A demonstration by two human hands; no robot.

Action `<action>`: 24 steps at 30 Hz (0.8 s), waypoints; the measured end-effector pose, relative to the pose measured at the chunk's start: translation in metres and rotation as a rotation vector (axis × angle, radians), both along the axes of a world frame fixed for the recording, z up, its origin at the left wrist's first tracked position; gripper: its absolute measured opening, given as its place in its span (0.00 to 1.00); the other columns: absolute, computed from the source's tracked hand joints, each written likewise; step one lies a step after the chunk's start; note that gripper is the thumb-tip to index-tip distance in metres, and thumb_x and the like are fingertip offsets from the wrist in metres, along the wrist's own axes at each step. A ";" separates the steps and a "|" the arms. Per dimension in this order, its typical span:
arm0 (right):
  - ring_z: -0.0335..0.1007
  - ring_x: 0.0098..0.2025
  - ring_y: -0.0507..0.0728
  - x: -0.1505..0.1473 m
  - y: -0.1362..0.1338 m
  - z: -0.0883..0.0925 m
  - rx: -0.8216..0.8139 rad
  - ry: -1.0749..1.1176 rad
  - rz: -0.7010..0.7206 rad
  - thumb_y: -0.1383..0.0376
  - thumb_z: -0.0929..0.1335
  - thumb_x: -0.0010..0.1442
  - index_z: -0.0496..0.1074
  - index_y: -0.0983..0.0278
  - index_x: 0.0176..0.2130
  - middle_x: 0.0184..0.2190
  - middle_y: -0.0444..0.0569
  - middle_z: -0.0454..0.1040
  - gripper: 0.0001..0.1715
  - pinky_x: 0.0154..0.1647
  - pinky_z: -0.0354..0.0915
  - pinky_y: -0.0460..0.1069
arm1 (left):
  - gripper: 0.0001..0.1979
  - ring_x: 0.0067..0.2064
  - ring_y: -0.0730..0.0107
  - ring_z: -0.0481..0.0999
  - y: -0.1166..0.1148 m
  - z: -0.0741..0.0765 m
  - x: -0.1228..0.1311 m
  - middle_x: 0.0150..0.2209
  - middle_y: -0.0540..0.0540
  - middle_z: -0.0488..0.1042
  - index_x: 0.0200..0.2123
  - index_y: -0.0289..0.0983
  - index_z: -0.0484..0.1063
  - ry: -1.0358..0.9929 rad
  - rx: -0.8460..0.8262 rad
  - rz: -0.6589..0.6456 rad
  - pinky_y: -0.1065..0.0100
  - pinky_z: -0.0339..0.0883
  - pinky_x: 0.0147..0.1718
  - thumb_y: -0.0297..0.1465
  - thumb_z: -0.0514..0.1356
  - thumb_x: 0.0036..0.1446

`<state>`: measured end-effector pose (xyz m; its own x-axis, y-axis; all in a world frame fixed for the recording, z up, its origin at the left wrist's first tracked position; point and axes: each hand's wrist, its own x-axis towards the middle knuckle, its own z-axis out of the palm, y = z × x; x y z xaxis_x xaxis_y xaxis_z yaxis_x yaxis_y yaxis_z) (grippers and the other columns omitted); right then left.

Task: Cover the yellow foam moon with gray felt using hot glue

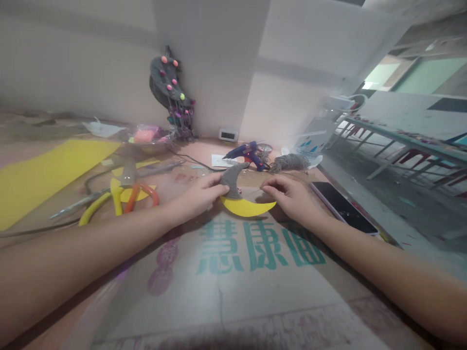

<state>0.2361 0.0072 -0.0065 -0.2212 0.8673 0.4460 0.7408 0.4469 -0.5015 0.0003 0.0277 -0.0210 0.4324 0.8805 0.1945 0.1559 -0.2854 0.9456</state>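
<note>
"Where is the yellow crescent (248,209)?"
"At four o'clock from the left hand (204,194), which pinches the grey crescent (233,181) whose foot meets its left end."
"And the long axis?"
"Nine to three; the right tip lies just beside the right hand (291,195)."
"Does that hand hold it?"
"Its fingers are curled; whether they grasp anything, one cannot tell."
</note>
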 end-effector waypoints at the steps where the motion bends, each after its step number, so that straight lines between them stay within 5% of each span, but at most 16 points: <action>1: 0.69 0.31 0.53 0.000 0.000 0.000 -0.033 0.028 0.002 0.63 0.66 0.58 0.72 0.63 0.30 0.29 0.45 0.74 0.07 0.33 0.63 0.48 | 0.10 0.32 0.70 0.69 0.000 0.000 0.000 0.32 0.51 0.74 0.36 0.37 0.74 -0.005 -0.016 -0.003 0.72 0.58 0.28 0.29 0.54 0.52; 6: 0.68 0.30 0.53 -0.002 -0.002 0.000 -0.077 0.088 -0.016 0.62 0.66 0.58 0.72 0.64 0.30 0.28 0.45 0.74 0.08 0.32 0.63 0.47 | 0.15 0.22 0.74 0.61 -0.002 0.000 -0.001 0.24 0.52 0.69 0.42 0.37 0.74 0.016 -0.152 -0.042 0.72 0.50 0.19 0.31 0.54 0.53; 12: 0.67 0.30 0.53 -0.001 -0.002 -0.001 -0.023 0.127 -0.054 0.63 0.65 0.59 0.71 0.64 0.31 0.27 0.45 0.72 0.08 0.31 0.63 0.48 | 0.14 0.21 0.74 0.60 -0.001 -0.004 -0.002 0.22 0.53 0.65 0.42 0.39 0.73 0.015 -0.195 -0.087 0.72 0.49 0.19 0.32 0.55 0.53; 18: 0.68 0.40 0.55 -0.001 -0.005 -0.002 0.080 0.080 0.087 0.65 0.62 0.62 0.72 0.61 0.41 0.40 0.49 0.73 0.11 0.41 0.64 0.50 | 0.13 0.22 0.72 0.62 -0.003 0.004 -0.001 0.19 0.53 0.63 0.41 0.39 0.73 0.016 -0.106 -0.015 0.71 0.52 0.20 0.31 0.54 0.52; 24: 0.67 0.31 0.53 0.000 -0.018 0.001 0.064 0.219 0.074 0.57 0.57 0.66 0.68 0.63 0.36 0.28 0.46 0.69 0.17 0.34 0.63 0.48 | 0.11 0.23 0.74 0.62 -0.008 0.012 0.002 0.22 0.53 0.66 0.38 0.36 0.72 -0.039 -0.111 0.097 0.73 0.56 0.22 0.31 0.55 0.52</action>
